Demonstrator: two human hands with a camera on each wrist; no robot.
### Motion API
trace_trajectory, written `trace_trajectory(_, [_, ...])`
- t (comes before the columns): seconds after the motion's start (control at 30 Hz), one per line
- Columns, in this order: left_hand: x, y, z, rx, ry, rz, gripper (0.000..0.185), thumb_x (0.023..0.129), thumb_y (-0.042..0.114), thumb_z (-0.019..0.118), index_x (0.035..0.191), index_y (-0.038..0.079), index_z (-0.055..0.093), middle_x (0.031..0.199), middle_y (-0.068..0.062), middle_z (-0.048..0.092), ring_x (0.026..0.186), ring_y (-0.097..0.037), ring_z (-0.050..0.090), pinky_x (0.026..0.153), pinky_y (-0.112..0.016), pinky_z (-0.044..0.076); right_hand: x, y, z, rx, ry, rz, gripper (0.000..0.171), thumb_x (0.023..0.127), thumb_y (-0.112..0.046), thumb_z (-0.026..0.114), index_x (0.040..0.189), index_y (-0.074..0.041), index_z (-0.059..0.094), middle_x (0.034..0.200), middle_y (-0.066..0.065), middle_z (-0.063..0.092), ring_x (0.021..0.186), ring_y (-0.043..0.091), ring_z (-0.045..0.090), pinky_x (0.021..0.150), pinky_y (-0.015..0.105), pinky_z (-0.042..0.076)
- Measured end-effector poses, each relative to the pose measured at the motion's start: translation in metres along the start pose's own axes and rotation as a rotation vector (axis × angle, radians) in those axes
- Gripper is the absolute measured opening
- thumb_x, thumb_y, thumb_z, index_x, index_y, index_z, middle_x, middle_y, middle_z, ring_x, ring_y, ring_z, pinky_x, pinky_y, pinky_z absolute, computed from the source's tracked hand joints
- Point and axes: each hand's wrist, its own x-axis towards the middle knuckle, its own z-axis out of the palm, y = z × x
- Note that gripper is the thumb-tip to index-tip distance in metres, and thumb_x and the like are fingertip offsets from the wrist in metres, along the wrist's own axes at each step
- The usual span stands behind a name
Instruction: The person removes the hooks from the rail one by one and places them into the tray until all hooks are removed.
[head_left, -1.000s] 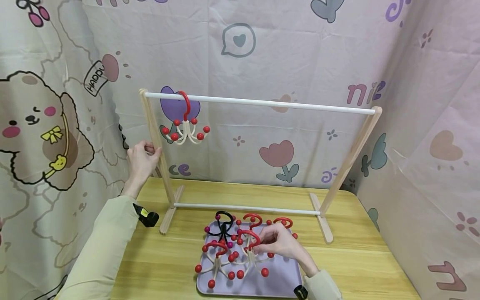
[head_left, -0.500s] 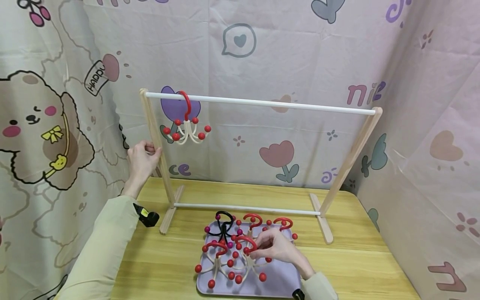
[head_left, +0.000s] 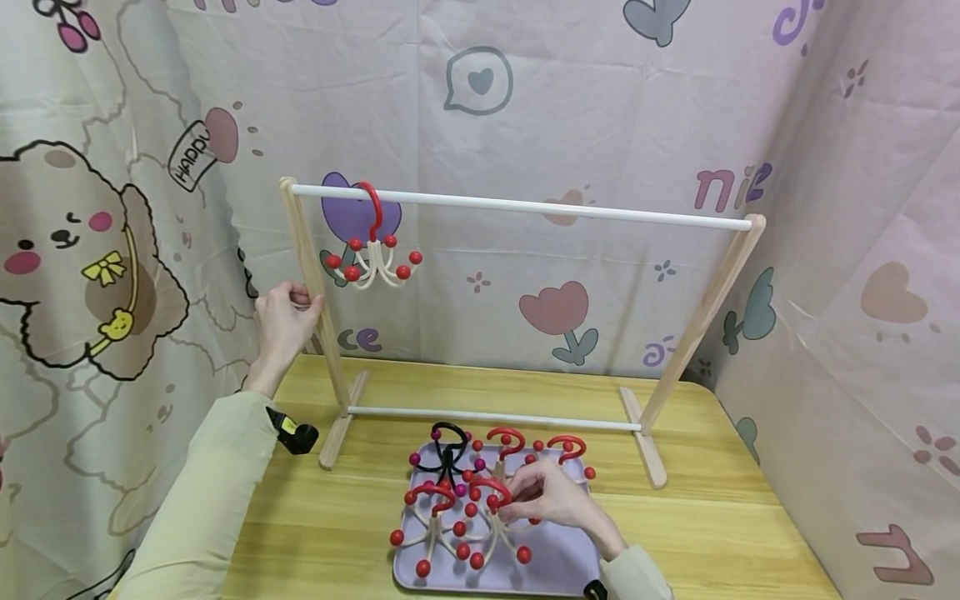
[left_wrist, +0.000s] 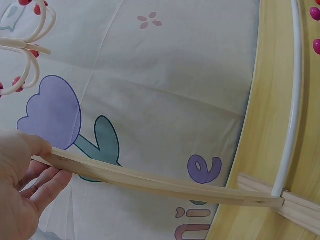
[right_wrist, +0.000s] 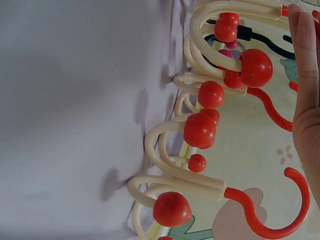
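Observation:
My left hand [head_left: 283, 329] grips the left wooden post [left_wrist: 150, 182] of a rack, thumb on one side and fingers on the other. My right hand [head_left: 551, 500] pinches a cream multi-arm hook hanger [head_left: 495, 533] just at its red hook, low over the lilac tray [head_left: 558, 558]. Whether its arms touch the tray I cannot tell. Beside it on the tray stand similar red-hooked hangers [head_left: 435, 529] with red ball tips, and a black hanger [head_left: 447, 458] with magenta balls. Another red-hooked hanger [head_left: 372, 250] hangs near the left end of the rack's white top bar [head_left: 525, 205].
The rack's right post [head_left: 701, 321] and feet stand on the wooden table [head_left: 712, 517], behind the tray. A white lower bar [head_left: 487, 417] joins the feet. Printed curtains [head_left: 480, 125] enclose the back and both sides.
My right hand has shifted slightly left and down with the hanger it pinches. The left hand has stayed on the post.

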Motion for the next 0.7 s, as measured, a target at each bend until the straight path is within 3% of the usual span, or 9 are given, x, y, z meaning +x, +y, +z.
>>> trace_trajectory(0.17, [0.0002,-0.0004,-0.0001,0.000,0.003,0.005,0.020,0.091,0.011,0.068,0.095,-0.009,0.068,0.088,-0.026,0.071,0.065,-0.008,0.056,0.067,-0.018,0.038,0.0005,0.0023,0.0014,-0.020,0.004,0.007,0.015,0.084,-0.007,0.078,0.091,0.005,0.073,0.086,0.027,0.075,0.073,-0.001,0.070,0.063,0.025,0.058])
trace_trajectory(0.37, [0.0000,0.0000,0.0001,0.000,-0.002,0.002,0.020,0.091,0.010,0.068,0.096,-0.009,0.067,0.089,-0.027,0.071,0.071,-0.023,0.062,0.070,-0.022,0.038,0.0002,0.0036,0.0011,-0.036,0.003,0.011,0.015,0.084,-0.008,0.079,0.090,0.005,0.073,0.085,0.027,0.075,0.073,-0.002,0.070,0.065,0.025,0.059])
trace_trajectory(0.6, [0.0003,0.0000,-0.0002,0.000,-0.006,-0.001,0.020,0.091,0.010,0.068,0.096,-0.009,0.068,0.089,-0.026,0.071,0.067,-0.010,0.056,0.065,-0.012,0.034,0.0002,0.0054,-0.0009,-0.054,-0.007,0.005,0.014,0.084,-0.007,0.077,0.091,0.005,0.072,0.086,0.027,0.074,0.072,-0.003,0.069,0.067,0.027,0.060])
trace_trajectory(0.7, [0.0004,-0.0003,-0.0001,-0.003,-0.004,0.003,0.020,0.091,0.010,0.068,0.096,-0.009,0.067,0.088,-0.026,0.071,0.067,-0.011,0.057,0.063,-0.011,0.033,0.0000,0.0066,-0.0022,-0.056,-0.020,-0.006,0.014,0.085,-0.005,0.076,0.092,0.005,0.072,0.087,0.027,0.074,0.073,-0.003,0.069,0.067,0.028,0.060])
